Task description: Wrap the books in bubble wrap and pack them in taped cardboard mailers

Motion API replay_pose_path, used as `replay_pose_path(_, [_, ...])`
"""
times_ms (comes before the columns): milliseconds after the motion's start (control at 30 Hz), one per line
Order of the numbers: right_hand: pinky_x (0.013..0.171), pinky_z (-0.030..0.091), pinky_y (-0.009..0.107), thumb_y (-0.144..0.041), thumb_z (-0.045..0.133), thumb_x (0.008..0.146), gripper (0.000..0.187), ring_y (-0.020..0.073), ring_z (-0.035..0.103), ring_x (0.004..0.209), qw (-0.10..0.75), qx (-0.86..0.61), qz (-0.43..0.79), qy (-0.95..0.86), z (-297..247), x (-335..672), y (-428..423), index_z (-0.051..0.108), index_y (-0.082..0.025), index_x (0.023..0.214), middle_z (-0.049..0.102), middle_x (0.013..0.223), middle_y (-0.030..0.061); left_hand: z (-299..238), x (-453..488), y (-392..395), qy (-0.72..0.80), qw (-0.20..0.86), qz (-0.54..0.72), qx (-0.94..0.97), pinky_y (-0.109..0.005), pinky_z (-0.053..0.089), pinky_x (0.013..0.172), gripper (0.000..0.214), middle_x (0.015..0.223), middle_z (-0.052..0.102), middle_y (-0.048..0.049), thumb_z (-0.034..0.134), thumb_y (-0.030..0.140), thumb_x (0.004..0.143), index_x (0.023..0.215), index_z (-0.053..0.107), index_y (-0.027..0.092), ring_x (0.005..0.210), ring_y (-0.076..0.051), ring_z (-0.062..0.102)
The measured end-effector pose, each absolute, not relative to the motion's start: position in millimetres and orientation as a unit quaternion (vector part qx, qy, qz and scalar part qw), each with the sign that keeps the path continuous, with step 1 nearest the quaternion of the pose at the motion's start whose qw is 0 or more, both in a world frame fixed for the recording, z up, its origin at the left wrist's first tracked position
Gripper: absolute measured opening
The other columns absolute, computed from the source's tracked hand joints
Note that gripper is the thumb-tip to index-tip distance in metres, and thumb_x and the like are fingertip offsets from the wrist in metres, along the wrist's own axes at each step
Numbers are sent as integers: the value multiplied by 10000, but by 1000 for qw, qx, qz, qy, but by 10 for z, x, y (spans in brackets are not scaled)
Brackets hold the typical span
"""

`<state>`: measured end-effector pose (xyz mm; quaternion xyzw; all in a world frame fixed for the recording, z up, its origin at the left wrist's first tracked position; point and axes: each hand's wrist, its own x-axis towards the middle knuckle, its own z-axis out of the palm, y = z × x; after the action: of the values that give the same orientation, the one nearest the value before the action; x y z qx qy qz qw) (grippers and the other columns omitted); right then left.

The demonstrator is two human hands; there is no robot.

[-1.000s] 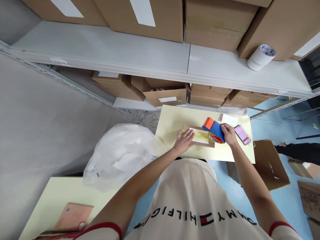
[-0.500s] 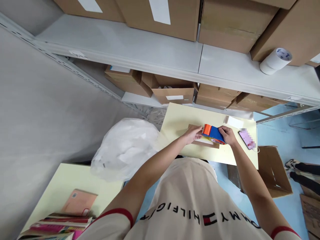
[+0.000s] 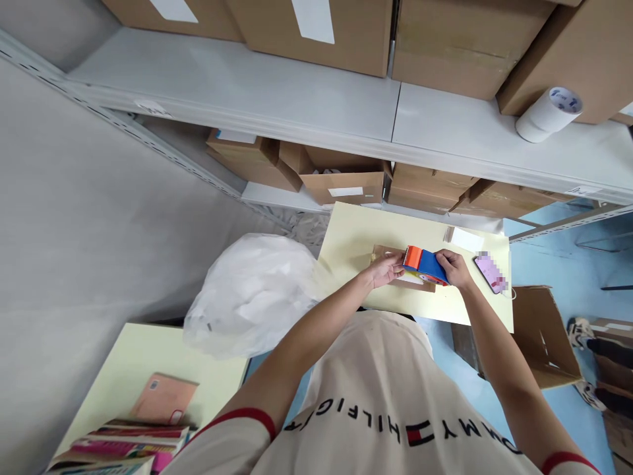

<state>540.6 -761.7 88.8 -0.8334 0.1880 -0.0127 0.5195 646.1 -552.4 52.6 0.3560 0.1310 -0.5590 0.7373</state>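
Observation:
My right hand (image 3: 453, 269) is closed round a blue and orange tape dispenser (image 3: 424, 262), held over a small flat cardboard parcel (image 3: 383, 253) on a pale yellow table (image 3: 356, 237). My left hand (image 3: 386, 268) sits at the dispenser's orange front end, fingers curled and pinching there; what they pinch is too small to make out. The parcel is mostly covered by both hands and the dispenser.
A pink phone (image 3: 490, 274) and a white slip (image 3: 465, 239) lie on the table's right part. A white plastic bag (image 3: 252, 293) bulges at left. Shelves with cardboard boxes (image 3: 341, 185) and a white tape roll (image 3: 548, 113) stand behind. An open box (image 3: 544, 336) sits on the floor at right.
My left hand has gone from lying flat on the parcel to pinching at the dispenser's front. The dispenser has moved left and lower over the parcel.

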Motion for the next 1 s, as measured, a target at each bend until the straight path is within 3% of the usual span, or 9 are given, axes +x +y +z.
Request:
replay_pose_path(100, [602, 481, 296, -661, 518, 819, 497, 174, 581, 636, 510, -840, -22, 186, 882, 5399, -7609, 642, -186, 741, 660, 697, 32, 589, 6509, -5465, 127, 723, -578, 356, -326, 502, 775, 264, 879, 743, -87, 624, 409, 846, 816, 707, 160, 862, -197, 679])
replay_pose_path(167, [605, 486, 293, -653, 514, 823, 495, 176, 593, 640, 495, -850, -26, 179, 905, 5410, -7583, 648, -184, 742, 672, 702, 39, 632, 6517, -5467, 111, 711, -563, 406, -338, 498, 789, 331, 915, 747, -98, 661, 484, 810, 832, 717, 159, 906, -218, 685])
replay_pose_path(333, [559, 462, 281, -590, 468, 869, 474, 172, 589, 582, 417, -897, -17, 146, 1086, 5453, -7532, 667, -180, 741, 677, 659, 48, 704, 6506, -5441, 71, 678, -467, 563, -292, 500, 754, 316, 816, 739, -59, 819, 423, 695, 839, 726, 156, 803, -174, 697])
replay_pose_path(500, [567, 464, 281, -521, 441, 889, 448, 180, 618, 566, 319, -937, 7, 142, 1218, 5360, -7674, 698, -183, 749, 710, 673, 61, 635, 6720, -4985, 89, 650, -379, 653, -295, 542, 733, 334, 823, 761, -99, 780, 461, 735, 811, 702, 145, 790, -201, 728])
replay_pose_path(667, [583, 478, 287, -501, 440, 881, 438, 207, 671, 611, 264, -950, 39, 163, 1164, 5270, -7749, 734, -188, 797, 745, 721, 80, 310, 6851, -4688, 52, 568, -349, 744, -303, 561, 714, 283, 806, 768, -81, 700, 438, 787, 815, 710, 157, 802, -216, 733])
replay_pose_path(800, [602, 479, 287, -494, 436, 891, 434, 219, 695, 664, 243, -955, 49, 166, 1133, 5282, -7703, 746, -195, 832, 758, 767, 84, 9, 6767, -4746, 8, 542, -301, 785, -349, 557, 821, 248, 798, 765, -63, 673, 409, 787, 740, 721, 170, 868, -243, 724])
replay_pose_path(900, [618, 473, 293, -478, 431, 892, 424, 223, 693, 678, 226, -960, 43, 161, 1124, 5290, -7685, 746, -200, 831, 760, 781, 85, -177, 6652, -4825, 0, 546, -291, 785, -358, 509, 962, 286, 971, 770, -69, 634, 429, 824, 859, 748, 169, 1050, -257, 685])
replay_pose_path(1000, [610, 465, 294, -473, 424, 890, 429, 220, 681, 662, 225, -961, 39, 157, 1126, 5293, -7686, 747, -196, 831, 759, 774, 88, -345, 6527, -4889, 29, 577, -293, 762, -361, 427, 1083, 443, 1314, 650, -109, 593, 470, 877, 1180, 682, 159, 1303, -255, 539])
